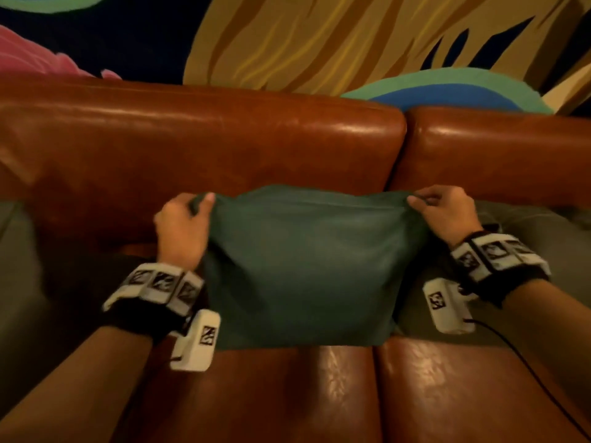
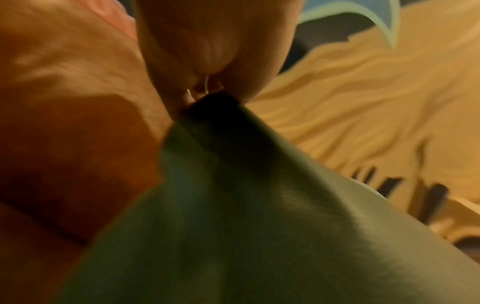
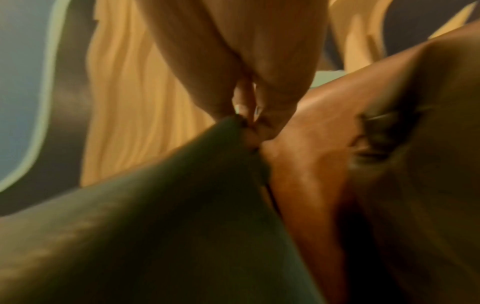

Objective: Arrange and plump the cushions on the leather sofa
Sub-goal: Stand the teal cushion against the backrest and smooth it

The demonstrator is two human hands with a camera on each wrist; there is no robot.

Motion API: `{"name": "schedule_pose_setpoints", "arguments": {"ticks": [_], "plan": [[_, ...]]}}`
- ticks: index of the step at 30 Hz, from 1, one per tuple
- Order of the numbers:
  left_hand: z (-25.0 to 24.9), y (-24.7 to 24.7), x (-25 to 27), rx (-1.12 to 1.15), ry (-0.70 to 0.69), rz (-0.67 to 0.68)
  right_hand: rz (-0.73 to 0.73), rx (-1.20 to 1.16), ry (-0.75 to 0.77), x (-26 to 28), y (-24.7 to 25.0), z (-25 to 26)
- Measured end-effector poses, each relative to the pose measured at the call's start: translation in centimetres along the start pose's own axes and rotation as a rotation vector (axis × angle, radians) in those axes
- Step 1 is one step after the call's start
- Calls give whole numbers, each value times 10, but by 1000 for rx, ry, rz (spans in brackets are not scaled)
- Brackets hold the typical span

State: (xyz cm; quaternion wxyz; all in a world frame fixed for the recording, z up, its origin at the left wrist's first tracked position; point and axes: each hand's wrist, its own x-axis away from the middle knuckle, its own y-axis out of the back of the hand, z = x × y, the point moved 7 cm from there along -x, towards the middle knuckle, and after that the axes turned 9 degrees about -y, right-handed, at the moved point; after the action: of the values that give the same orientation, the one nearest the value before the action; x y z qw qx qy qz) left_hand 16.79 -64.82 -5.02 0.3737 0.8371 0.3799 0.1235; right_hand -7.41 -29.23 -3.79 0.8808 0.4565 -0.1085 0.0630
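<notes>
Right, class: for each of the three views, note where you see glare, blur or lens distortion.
Head view: warm, dim light, glare streaks on the leather sofa, whose back bows from wide-angle distortion; wrist bands smeared. Left wrist view: soft throughout, the green cushion blurred where the left hand pinches its corner. Right wrist view: equally soft around the right hand, with the mural washed out.

cushion (image 1: 303,266) on sofa (image 1: 192,145) seat, seemingly against backrest
</notes>
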Motion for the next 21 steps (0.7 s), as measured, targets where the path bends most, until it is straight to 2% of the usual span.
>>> {"name": "schedule_pose_setpoints", "arguments": {"ticks": [4,7,9,12,14,16,19,21], "plan": [[17,0,7,106,122,-10,-9,-129,-51,4,-4,-20],[17,-3,15,236,208,-22,-11,-364,-181,10,-16,-45],[13,1,22,166,169,8,13,-415,-203,14,-17,-55],[2,25,33,168,-8,-144,3,-517,-98,30,1,-43],[13,28,41,248,-20,-211,38,-613,-88,40,4,-45],[34,10,50,291,62,-122,100,-555,-150,39,-14,-64],[53,-13,51,426,285,-18,126,-401,-284,32,-34,-77],[64,-13,37,550,469,-46,199,-543,-411,33,-38,-69]]}}
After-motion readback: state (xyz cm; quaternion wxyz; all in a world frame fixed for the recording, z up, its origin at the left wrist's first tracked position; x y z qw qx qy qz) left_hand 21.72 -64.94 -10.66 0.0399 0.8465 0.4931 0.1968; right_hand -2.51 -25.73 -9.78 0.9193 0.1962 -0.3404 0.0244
